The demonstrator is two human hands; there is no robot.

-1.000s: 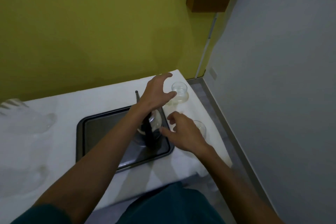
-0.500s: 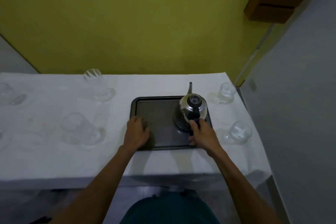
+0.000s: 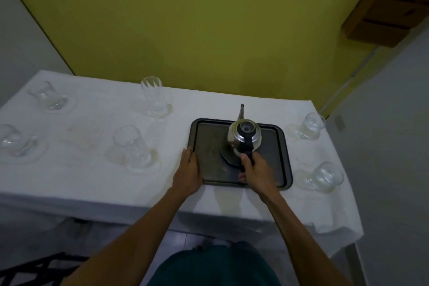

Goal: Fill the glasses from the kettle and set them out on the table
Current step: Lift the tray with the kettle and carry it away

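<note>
Upright kettle, spout pointing away, right hand gripping handle

A yellow-green wall fills the back, meeting a pale wall at the left and a grey-white wall at the right. A thin conduit runs down the right corner, below a wooden drawer unit mounted high up. The bench stands against the back wall, draped in a white cloth. Below are a grey tiled floor and a black frame. The light is dim
</note>
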